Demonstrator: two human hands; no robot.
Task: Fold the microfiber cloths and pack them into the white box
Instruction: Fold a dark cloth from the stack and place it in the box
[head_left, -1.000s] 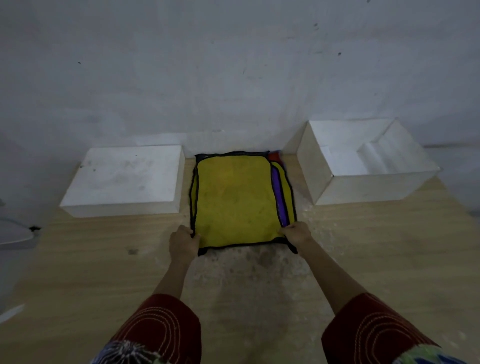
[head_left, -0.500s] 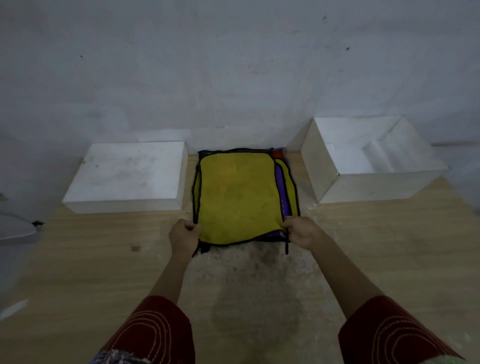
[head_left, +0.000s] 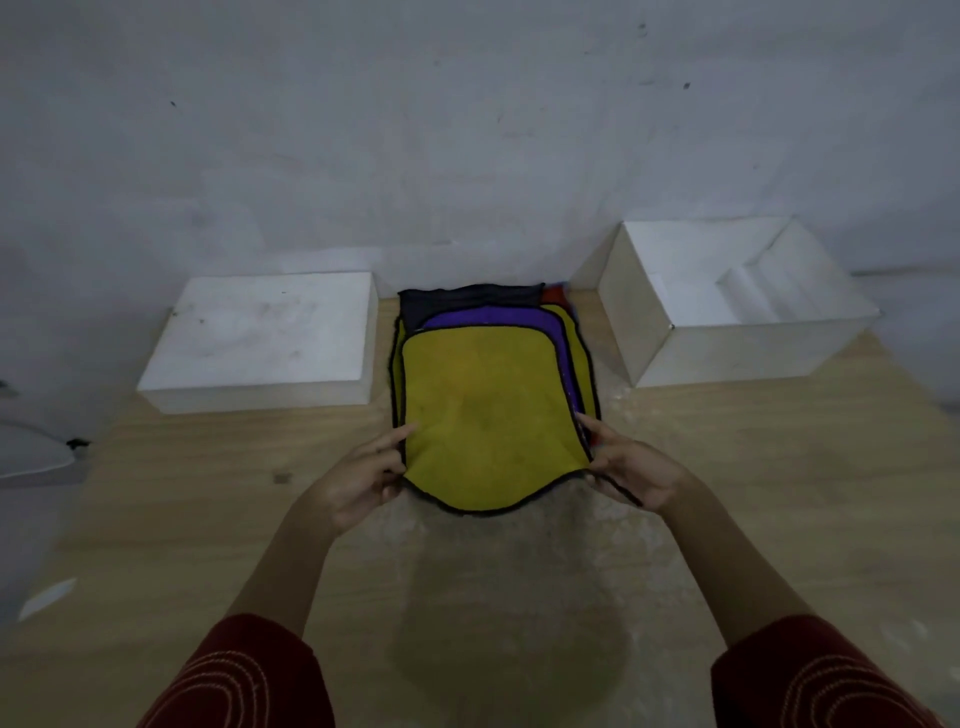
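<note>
From the head view, the person stands over a wooden table (head_left: 208, 493) pushed against a grey wall, and each hand has hold of the top cloth. The left hand (head_left: 358, 480) pinches the near left corner of the yellow cloth (head_left: 483, 415), thumb on top; the right hand (head_left: 631, 467) pinches the near right corner the same way. The near edge sags in a curve between them, raised off the table, while the far part lies on the pile. I take that grip as a way to peel this one sheet off alone, ready for folding. Under it a purple cloth (head_left: 483, 319), a dark cloth (head_left: 457, 301) and a scrap of red (head_left: 551, 295) show at the far end. The pile sits in the middle, between a closed white block (head_left: 260, 332) on the left and the open white box (head_left: 737, 358) on the right, close enough for an easy reach. Nothing coloured shows in the box, so I judge packing is not yet begun. Dark red sleeves (head_left: 244, 675) with pale stitching show at the bottom. I can read no brand, label or writing anywhere.
</note>
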